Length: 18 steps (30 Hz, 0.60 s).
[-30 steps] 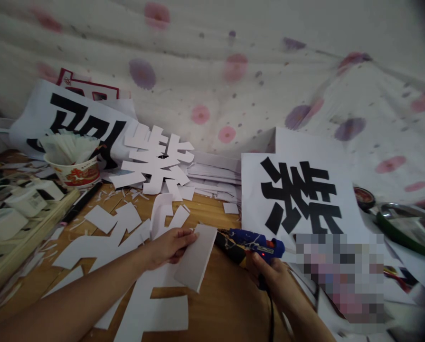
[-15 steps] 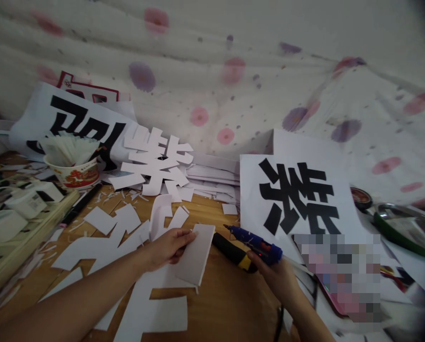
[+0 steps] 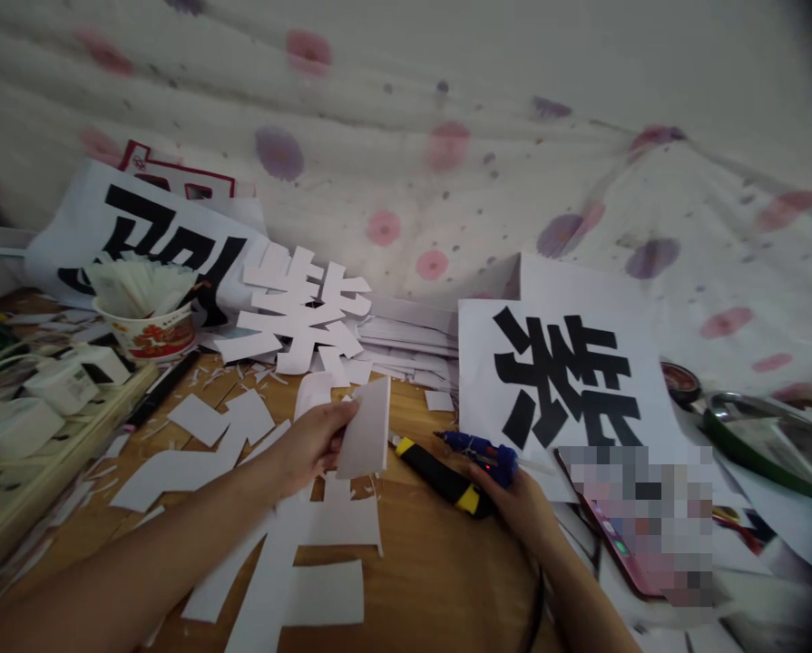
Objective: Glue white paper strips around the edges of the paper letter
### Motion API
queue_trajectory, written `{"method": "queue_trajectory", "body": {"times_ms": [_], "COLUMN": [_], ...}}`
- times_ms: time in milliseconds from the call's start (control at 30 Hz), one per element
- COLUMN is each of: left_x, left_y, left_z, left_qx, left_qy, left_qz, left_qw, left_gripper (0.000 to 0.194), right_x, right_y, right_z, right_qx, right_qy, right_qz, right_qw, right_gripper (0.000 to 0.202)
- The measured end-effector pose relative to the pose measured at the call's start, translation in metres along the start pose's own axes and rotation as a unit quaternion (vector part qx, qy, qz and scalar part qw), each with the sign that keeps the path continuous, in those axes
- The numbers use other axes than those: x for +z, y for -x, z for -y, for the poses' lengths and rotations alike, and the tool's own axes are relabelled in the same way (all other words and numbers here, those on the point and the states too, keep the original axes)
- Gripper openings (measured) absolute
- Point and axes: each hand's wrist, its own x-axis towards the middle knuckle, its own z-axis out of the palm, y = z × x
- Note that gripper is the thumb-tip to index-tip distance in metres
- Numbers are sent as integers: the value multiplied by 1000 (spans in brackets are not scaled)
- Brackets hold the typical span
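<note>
Pinched in my left hand [image 3: 317, 440] is a flat white board piece [image 3: 366, 431], tilted up above the table. Beneath it lies a large cut-out white character [image 3: 330, 521] made of board strips, partly covered by my left arm. My right hand [image 3: 507, 494] is closed round a blue glue gun [image 3: 480, 453], its dark nozzle pointing left and a small red light showing on its body. Just below the gun, a black and yellow utility knife [image 3: 439, 476] rests on the wooden table, close to my right fingers.
A paper bowl [image 3: 148, 331] of white sticks stands at left behind a power strip [image 3: 58, 453] with plugs. A white cut-out character [image 3: 303, 313] leans at the back. A printed sheet [image 3: 477, 363] and a pink-edged phone [image 3: 627, 553] are at right. Paper scraps litter the table.
My left hand has lifted the board piece slightly and turned it more upright, away from the cut-out below. The glue gun has shifted a little to the left.
</note>
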Motion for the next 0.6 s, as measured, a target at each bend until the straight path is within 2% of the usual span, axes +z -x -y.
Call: {"method": "queue_trajectory", "body": {"times_ms": [100, 167, 267, 333, 367, 400, 467, 533, 600], "left_x": [-2, -7, -12, -13, -12, -11, -9, -7, -8], "left_y": [5, 6, 7, 8, 9, 10, 11, 13, 13], "left_z": [-16, -23, -29, -29, -29, -29, -27, -26, -24], "left_qx": [72, 132, 255, 320, 340, 351, 364, 375, 377], "left_qy": [-57, -141, -300, -390, -427, -459, -512, -550, -580], "left_qz": [-48, -77, -102, -105, -100, -87, -47, -7, 19], "left_qw": [995, 978, 914, 857, 832, 811, 777, 746, 722], "left_gripper": [42, 40, 35, 32, 31, 30, 28, 31, 34], "right_x": [-11, -28, -62, -80, -83, -82, -67, -40, -11], "right_y": [3, 6, 14, 21, 25, 28, 33, 34, 33], "right_z": [-6, -14, -12, 7, 22, 40, 76, 108, 130], "right_qx": [-28, -63, -94, -99, -100, -123, -191, -257, -322], "right_qy": [-27, -72, -72, -25, 12, 35, 59, 85, 110], "right_qz": [34, 18, -116, -209, -224, -219, -156, -53, 15], "right_qw": [999, 995, 986, 973, 969, 967, 967, 961, 940], "right_gripper": [48, 70, 86, 91, 87, 78, 58, 48, 44]}}
